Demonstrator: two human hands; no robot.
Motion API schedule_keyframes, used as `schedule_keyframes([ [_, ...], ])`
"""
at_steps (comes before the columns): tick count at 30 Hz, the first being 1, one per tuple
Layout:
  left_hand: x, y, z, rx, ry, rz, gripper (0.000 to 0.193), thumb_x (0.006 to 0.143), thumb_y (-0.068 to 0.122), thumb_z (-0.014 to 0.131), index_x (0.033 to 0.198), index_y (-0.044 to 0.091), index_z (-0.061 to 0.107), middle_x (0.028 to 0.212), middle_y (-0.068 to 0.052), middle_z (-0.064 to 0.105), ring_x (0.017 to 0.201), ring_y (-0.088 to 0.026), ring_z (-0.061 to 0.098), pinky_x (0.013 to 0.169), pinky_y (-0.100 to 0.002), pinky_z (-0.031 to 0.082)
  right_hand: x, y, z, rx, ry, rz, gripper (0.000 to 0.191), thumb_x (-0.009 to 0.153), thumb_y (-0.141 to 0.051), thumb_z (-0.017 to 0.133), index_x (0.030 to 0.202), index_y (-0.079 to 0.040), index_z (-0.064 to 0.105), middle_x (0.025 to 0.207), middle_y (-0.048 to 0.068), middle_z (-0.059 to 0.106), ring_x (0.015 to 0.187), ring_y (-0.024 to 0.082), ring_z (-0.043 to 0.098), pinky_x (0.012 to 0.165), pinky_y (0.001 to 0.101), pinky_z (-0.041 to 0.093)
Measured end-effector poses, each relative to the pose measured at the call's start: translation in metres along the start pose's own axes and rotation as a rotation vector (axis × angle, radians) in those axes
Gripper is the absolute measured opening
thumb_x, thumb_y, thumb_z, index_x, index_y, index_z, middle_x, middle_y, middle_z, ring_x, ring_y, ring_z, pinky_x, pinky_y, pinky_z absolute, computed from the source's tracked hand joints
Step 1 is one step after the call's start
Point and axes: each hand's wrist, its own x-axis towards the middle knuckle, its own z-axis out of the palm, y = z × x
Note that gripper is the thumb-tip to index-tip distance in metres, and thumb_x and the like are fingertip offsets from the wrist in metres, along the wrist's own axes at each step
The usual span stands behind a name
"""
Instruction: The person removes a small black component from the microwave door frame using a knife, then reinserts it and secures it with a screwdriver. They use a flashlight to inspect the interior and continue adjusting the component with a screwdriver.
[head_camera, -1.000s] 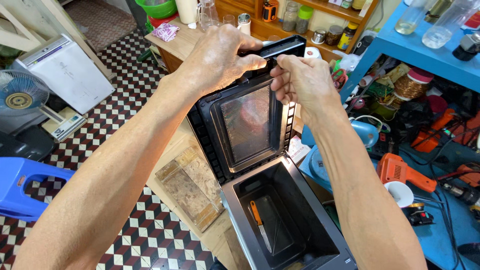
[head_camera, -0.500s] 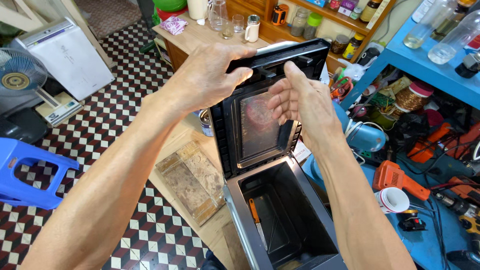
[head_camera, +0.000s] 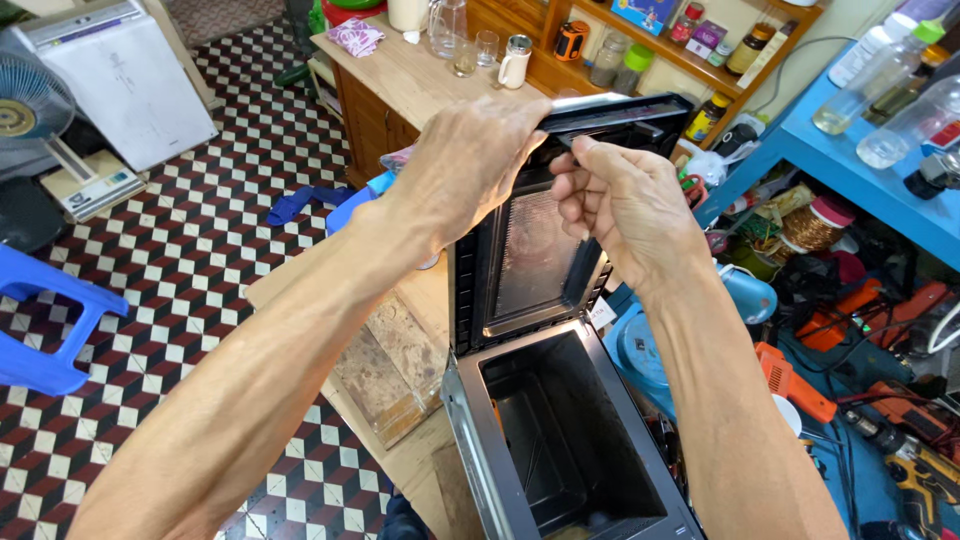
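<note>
Gripping the top edge of the raised oven door, the left hand and right hand both clasp it above the open grey oven on the wooden worktop.

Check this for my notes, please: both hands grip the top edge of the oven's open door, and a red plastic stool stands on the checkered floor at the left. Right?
Not quite. The stool is blue, not red; the head view shows it. The rest holds: the left hand and right hand grip the top edge of the open oven door.
</note>
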Motion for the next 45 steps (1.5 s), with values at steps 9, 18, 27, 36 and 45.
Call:
schedule_keyframes([
  [9,-0.006,-0.009,0.007,-0.061,0.179,0.023,0.031,0.102,0.015,0.068,0.128,0.007,0.052,0.088,-0.014,0.071,0.08,-0.034,0.072,0.063,-0.046,0.053,-0.001,0.002,0.008,0.098,0.042,0.019,0.02,0.101,-0.017,0.063,0.094,0.002,0.066,0.078,0.007,0.067,0.062,0.013,0.059,0.054,0.0261,0.047],
  [18,-0.005,-0.02,-0.003,-0.082,0.102,0.004,0.027,0.102,0.017,0.07,0.12,0.01,0.05,0.07,-0.011,0.065,0.063,-0.034,0.066,0.054,-0.047,0.047,0.002,-0.006,0.014,0.076,0.085,0.053,0.02,0.101,-0.016,0.065,0.096,0.003,0.066,0.077,0.008,0.066,0.062,0.013,0.059,0.054,0.0268,0.045],
  [27,0.001,-0.035,-0.018,-0.173,-0.086,0.04,0.032,0.098,0.014,0.069,0.123,0.005,0.052,0.068,-0.012,0.066,0.066,-0.034,0.07,0.059,-0.046,0.053,-0.001,-0.017,0.02,-0.209,0.047,0.014,0.031,0.104,-0.025,0.055,0.1,0.002,0.068,0.077,0.01,0.069,0.063,0.015,0.062,0.057,0.0283,0.048],
  [36,-0.011,-0.027,-0.013,-0.095,0.009,0.005,0.02,0.099,0.02,0.066,0.111,0.004,0.062,0.096,-0.013,0.068,0.089,-0.034,0.069,0.072,-0.047,0.055,0.003,-0.015,0.02,-0.247,0.086,0.006,0.029,0.104,-0.022,0.056,0.099,0.003,0.069,0.076,0.01,0.068,0.063,0.016,0.062,0.057,0.0286,0.049],
  [45,-0.007,-0.042,-0.029,-0.131,-0.1,0.059,0.024,0.1,0.018,0.067,0.117,0.001,0.065,0.09,-0.016,0.068,0.082,-0.035,0.069,0.071,-0.047,0.054,-0.006,-0.025,0.024,-0.361,0.198,-0.034,0.036,0.105,-0.029,0.057,0.094,0.003,0.07,0.078,0.011,0.07,0.064,0.016,0.064,0.06,0.0284,0.052],
])
